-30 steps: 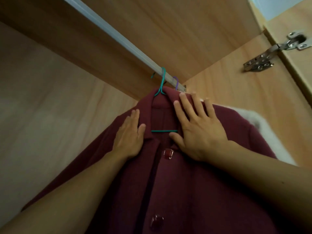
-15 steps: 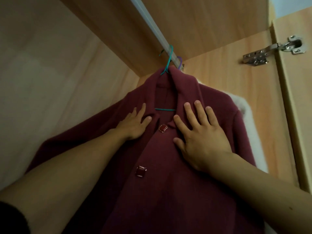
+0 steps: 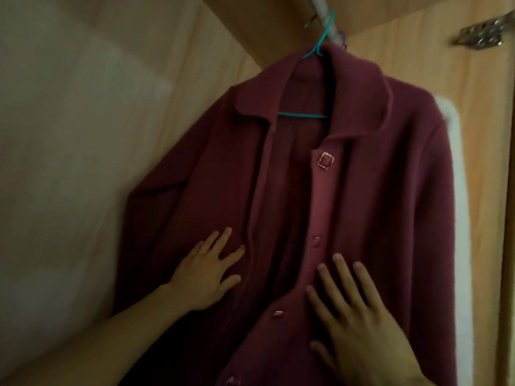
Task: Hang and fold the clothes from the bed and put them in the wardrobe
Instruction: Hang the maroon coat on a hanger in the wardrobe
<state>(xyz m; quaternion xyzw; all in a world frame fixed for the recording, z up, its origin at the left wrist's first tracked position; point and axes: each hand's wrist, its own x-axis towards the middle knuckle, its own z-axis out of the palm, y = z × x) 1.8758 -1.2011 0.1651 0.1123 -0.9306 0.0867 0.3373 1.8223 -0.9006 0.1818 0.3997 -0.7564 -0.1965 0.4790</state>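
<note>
A: Wood everywhere in the head view. The wardrobe [image 3: 172, 59] is pale grained board: one wall on the left with a lighter patch across it, a panel overhead, and another wall on the right.

B: Any fittings on that right wall?

A: A metal hinge [image 3: 482, 34] at the upper right edge, blurred. At the top a pale rail [image 3: 324, 16] runs in from the upper edge.

B: And the garment?

A: A maroon coat [image 3: 376, 168] hangs inside from a teal hanger [image 3: 323, 37], whose hook is over the rail. The hanger's bar shows across the open neck under the collar. The front is unbuttoned, its two edges apart, with square buttons [image 3: 326, 160] down the right-hand placket.

B: Anything else hanging there?

A: Just behind the teal hook there is a bit of purple [image 3: 343, 37]; I cannot tell what it belongs to. A white fluffy garment [image 3: 457, 168] shows past the coat's shoulder, between the coat and the right wall, mostly hidden by the coat.

B: The hands?

A: Left hand [image 3: 206, 277] lies flat on the coat's left front panel, fingers straight and spread. Right hand [image 3: 359, 324] lies flat on the other panel beside the placket, fingers straight and spread too. Neither is grasping cloth.
</note>
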